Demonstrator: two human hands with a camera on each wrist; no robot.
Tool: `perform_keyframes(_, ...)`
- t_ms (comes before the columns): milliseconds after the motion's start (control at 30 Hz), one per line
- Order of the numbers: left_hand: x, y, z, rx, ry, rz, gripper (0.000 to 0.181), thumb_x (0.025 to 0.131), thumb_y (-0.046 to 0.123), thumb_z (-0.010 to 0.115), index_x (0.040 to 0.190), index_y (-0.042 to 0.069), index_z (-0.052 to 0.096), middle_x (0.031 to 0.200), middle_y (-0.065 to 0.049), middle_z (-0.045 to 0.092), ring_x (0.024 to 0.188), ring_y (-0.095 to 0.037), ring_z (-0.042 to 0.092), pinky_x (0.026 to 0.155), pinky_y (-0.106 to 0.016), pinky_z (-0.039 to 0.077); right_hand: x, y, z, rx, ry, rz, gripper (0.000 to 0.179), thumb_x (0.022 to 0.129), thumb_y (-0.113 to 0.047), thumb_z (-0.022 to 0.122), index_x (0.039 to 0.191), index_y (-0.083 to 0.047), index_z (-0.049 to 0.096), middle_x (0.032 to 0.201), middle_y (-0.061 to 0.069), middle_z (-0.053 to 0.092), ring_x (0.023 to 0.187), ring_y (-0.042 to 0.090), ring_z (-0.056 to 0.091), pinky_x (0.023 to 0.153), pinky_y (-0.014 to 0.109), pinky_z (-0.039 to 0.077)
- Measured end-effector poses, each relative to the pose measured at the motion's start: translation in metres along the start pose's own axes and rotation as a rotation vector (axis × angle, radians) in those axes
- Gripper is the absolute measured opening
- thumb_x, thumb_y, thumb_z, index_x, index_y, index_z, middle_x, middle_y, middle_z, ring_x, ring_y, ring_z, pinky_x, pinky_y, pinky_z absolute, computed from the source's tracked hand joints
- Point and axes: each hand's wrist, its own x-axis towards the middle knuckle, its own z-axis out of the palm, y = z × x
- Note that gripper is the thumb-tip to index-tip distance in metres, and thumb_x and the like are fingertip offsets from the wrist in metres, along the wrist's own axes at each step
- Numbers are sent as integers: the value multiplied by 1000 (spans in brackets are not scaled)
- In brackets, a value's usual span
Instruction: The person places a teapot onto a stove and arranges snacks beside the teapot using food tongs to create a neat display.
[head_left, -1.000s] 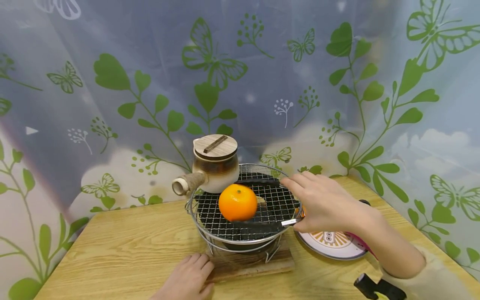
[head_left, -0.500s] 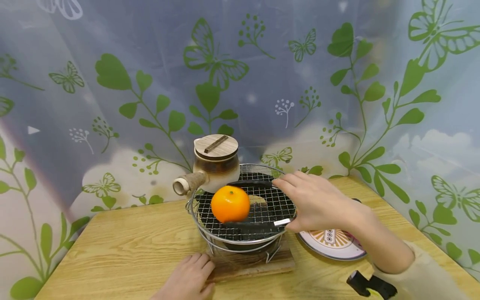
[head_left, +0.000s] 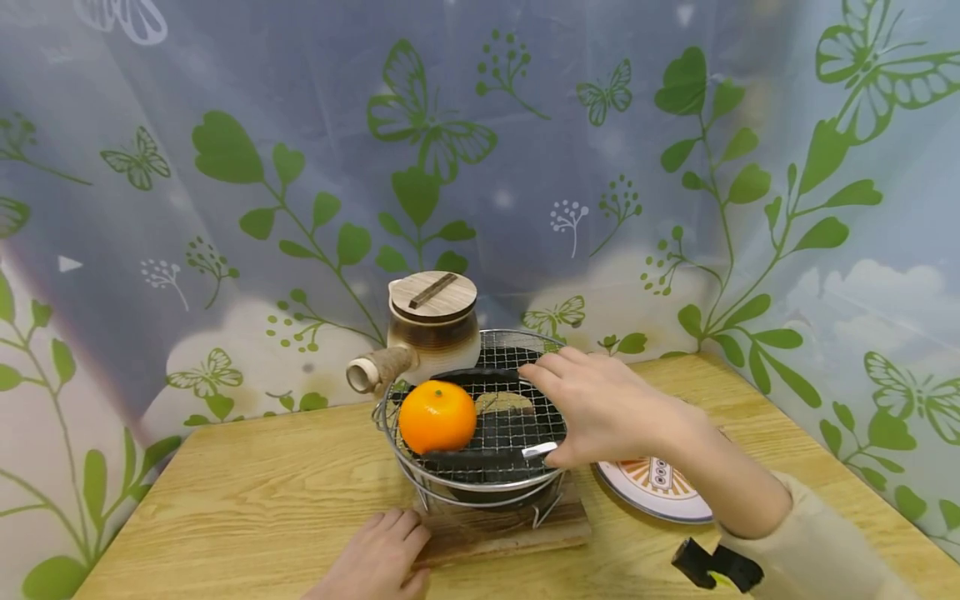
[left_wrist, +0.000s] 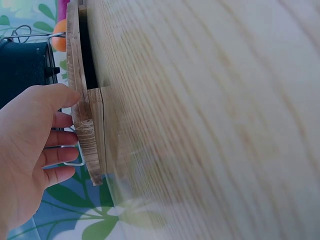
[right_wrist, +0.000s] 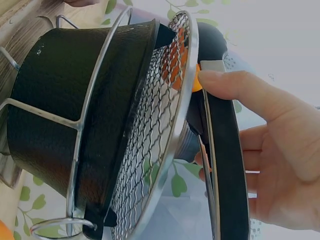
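Backdrop: a blue cloth (head_left: 300, 67) printed with leaves and butterflies hangs behind a wood-grain counter (head_left: 285, 475); the grill (head_left: 495, 429), with its wire mesh, serves as landmark. The orange (head_left: 438, 416) lies over the left side of the grill, close to the front-left rim; whether it rests on the mesh or is lifted slightly cannot be told. The tongs (head_left: 472, 458) reach across the grill from the right, one black arm in front of the fruit and one behind it, probably because a round thing needs support on both sides. The right hand (head_left: 603, 408), over the grill's right edge, holds the tongs with thumb on the near arm and fingers at the far arm, spread well apart, likely to suit the fruit's width. The orange is therefore left of these fingers, apart from them, between the tong arms. At the grill's back left stands a lidded pot (head_left: 435, 337), its handle pointing outward. Beneath the grill is a wooden board (head_left: 517, 533), presumably to protect the counter. The left hand (head_left: 375, 554), front left of the grill, touches the board's edge with loose, ungripping fingers, perhaps to steady it. Right of the grill: a plate (head_left: 667, 500), partly hidden by the right arm.
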Motion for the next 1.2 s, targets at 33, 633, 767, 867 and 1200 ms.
perform_keyframes(33, 0, 0, 0, 0, -2, -1, 30, 76, 35, 66, 94, 11, 64, 94, -4, 58, 84, -19, 53, 71, -32, 46, 1, -1, 0, 1, -7, -1, 91, 60, -49, 77, 131, 0, 47, 124, 10, 53, 110, 27, 50, 87, 43, 44)
perform_keyframes(633, 2, 0, -1, -13, -34, -7, 28, 77, 34, 66, 93, 12, 63, 89, -2, 56, 81, -18, 52, 70, -31, 45, 12, -4, 8, 16, -68, 27, 90, 64, -49, 75, 133, 0, 45, 125, 12, 52, 112, 28, 48, 92, 41, 42)
perform_keyframes(767, 2, 0, -1, -21, -57, -13, 29, 78, 36, 65, 94, 12, 63, 89, -1, 56, 81, -17, 52, 69, -31, 45, 12, -3, 9, 44, -75, 29, 90, 64, -49, 75, 133, 1, 45, 126, 13, 50, 114, 30, 47, 93, 42, 42)
perform_keyframes(867, 2, 0, -2, -26, -69, -16, 29, 78, 37, 65, 94, 13, 63, 89, -1, 56, 80, -17, 51, 69, -31, 45, 11, -2, 9, 69, -80, 30, 91, 64, -49, 75, 134, 1, 44, 127, 14, 50, 114, 30, 47, 93, 43, 42)
perform_keyframes(1200, 1, 0, -1, -16, -56, -23, 30, 78, 36, 65, 95, 12, 63, 92, -3, 57, 83, -18, 53, 71, -32, 46, 2, 1, 6, 83, -78, 67, 97, 62, -51, 76, 136, 0, 41, 128, 14, 48, 113, 28, 46, 89, 42, 44)
